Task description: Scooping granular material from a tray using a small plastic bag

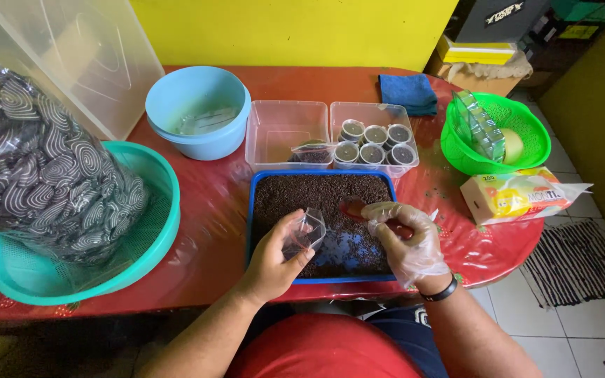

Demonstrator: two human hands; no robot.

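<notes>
Bare left hand (274, 255) holds a small clear plastic cup (306, 232); gloved right hand (404, 238) grips a red spoon (353, 208) over the blue tray of dark granules (320, 183); six lidded filled cups (372, 143) stand behind.

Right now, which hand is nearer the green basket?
Right. The gloved right hand is over the blue tray's right side, below-left of the green basket; the bare left hand, holding a small clear cup, is farther left.

Patterned bag (43, 168) – cropped (left edge) – hides basket (155, 231).

A light blue bowl (197, 112) sits beside a folded blue cloth (408, 93).
</notes>
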